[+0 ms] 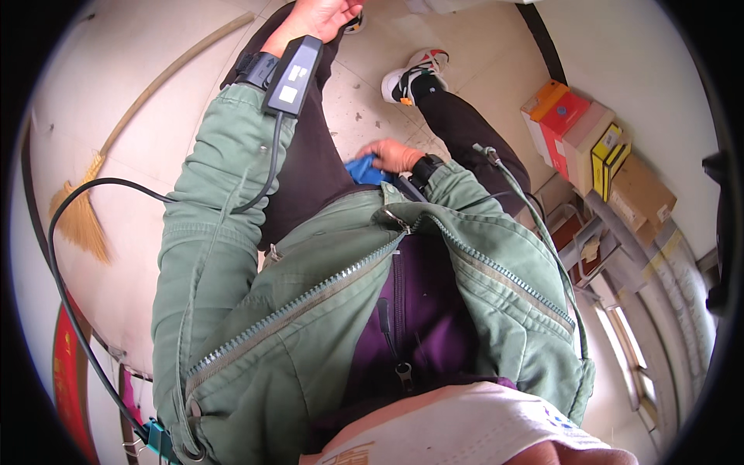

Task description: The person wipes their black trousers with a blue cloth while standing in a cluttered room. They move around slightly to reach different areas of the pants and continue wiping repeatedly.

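Note:
My left hand (321, 20) reaches to the top edge of the view, palm partly turned up; its fingertips are cut off, so I cannot tell what it holds. A black device (293, 75) with a cable is fixed near that wrist. Low between my legs, my right hand (398, 156) is closed around a crumpled blue cloth or bag (367, 170), slightly blurred. A black band (427, 167) circles the right wrist. The blue thing lies against my dark trousers (308, 157), partly hidden by the fingers and the green jacket (221, 163).
A straw broom (84, 215) with a long curved handle lies at left on the tiled floor (360, 81). Cardboard boxes (630, 195) and red and yellow boxes stand at right by a grey drawer unit (593, 244). A black cable (53, 244) loops at my left.

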Demonstrator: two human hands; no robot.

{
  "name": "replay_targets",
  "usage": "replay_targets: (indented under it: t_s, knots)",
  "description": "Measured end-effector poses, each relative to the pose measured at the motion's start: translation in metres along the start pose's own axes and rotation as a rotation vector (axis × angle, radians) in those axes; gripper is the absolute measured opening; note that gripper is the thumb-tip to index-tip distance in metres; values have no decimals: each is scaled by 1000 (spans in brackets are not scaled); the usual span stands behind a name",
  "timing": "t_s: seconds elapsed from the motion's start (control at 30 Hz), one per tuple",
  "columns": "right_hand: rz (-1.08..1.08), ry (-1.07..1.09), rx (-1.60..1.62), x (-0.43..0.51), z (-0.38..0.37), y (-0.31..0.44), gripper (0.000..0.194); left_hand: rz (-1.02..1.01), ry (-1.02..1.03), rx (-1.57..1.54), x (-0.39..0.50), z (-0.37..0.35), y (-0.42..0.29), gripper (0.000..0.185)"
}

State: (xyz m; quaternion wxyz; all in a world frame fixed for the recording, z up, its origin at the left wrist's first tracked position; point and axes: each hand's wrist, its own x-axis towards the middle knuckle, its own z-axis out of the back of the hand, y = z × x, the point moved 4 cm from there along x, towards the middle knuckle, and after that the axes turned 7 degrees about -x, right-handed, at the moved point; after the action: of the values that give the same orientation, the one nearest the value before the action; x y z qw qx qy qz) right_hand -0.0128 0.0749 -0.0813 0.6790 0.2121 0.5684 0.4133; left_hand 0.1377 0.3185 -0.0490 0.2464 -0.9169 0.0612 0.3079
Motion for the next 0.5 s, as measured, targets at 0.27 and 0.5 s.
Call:
replay_targets:
  t_s: [0.27,0.5]
  knots:
    - [-119,-955,414,-255,134,35,38,-16,133,770,-24,-17,21,22]
    - [367,-1472,1308,-401,26,-10,73,18,796,1068,-122,-140,137,34]
